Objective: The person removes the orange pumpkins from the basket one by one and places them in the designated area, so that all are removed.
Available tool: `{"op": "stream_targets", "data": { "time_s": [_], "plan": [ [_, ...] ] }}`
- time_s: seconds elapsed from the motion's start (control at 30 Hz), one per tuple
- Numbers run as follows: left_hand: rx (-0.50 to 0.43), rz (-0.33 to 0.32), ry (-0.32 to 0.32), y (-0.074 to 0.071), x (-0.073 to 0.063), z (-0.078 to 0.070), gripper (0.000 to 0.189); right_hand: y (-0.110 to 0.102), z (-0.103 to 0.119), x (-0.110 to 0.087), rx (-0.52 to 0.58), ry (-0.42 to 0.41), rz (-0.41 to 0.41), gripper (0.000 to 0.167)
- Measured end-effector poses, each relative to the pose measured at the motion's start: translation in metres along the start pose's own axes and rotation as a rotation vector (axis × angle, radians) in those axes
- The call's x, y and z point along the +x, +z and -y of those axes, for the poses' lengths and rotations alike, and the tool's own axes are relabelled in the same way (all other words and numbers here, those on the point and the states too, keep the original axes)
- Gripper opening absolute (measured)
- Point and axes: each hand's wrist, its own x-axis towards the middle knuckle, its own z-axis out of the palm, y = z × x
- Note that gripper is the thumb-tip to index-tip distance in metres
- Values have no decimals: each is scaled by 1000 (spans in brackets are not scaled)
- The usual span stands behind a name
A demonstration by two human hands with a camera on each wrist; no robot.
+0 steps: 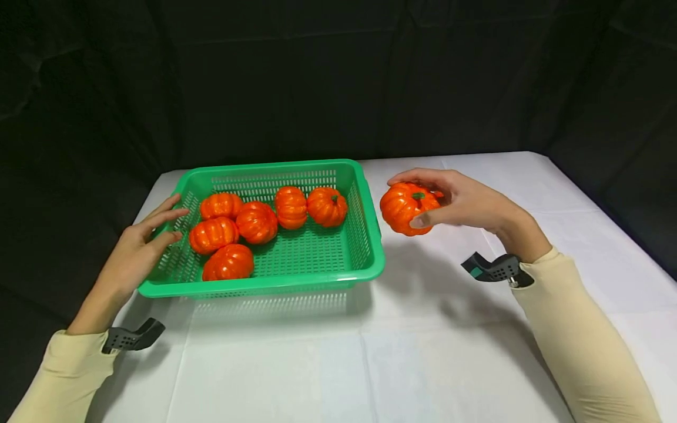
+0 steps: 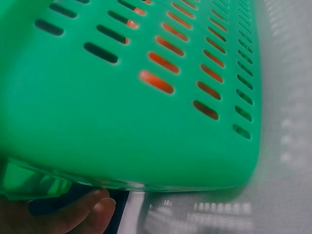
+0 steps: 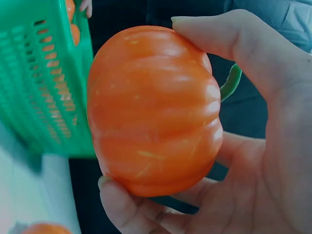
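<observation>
My right hand (image 1: 465, 197) grips a small orange toy pumpkin (image 1: 404, 208) with a green stem, held above the table to the right of the basket. In the right wrist view the thumb lies on one side of the pumpkin (image 3: 156, 112) and fingers curl round the other. A green slotted plastic basket (image 1: 296, 279) stands at left centre with several orange pumpkins (image 1: 257, 222) in it. At its left rim is my left hand (image 1: 140, 249), fingers extended over the edge. The left wrist view shows the basket's outer wall (image 2: 122, 131) and fingertips (image 2: 100, 209) beside it.
A white cloth covers the table (image 1: 275, 376), with a black curtain (image 1: 338, 88) behind it. At the bottom of the right wrist view an orange object (image 3: 46, 229) is cut off by the frame. Each wrist wears a dark camera mount (image 1: 494, 269).
</observation>
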Motion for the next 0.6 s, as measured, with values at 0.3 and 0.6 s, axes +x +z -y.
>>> {"op": "stream_targets", "data": {
  "time_s": [0.3,0.6],
  "plan": [
    [6,4,9,0,0,1,45,-17,-9,-12,-13,74,-77,59],
    [6,9,0,0,0,2,46,-38,-21,-19,-101,120,-176,58]
  ]
}}
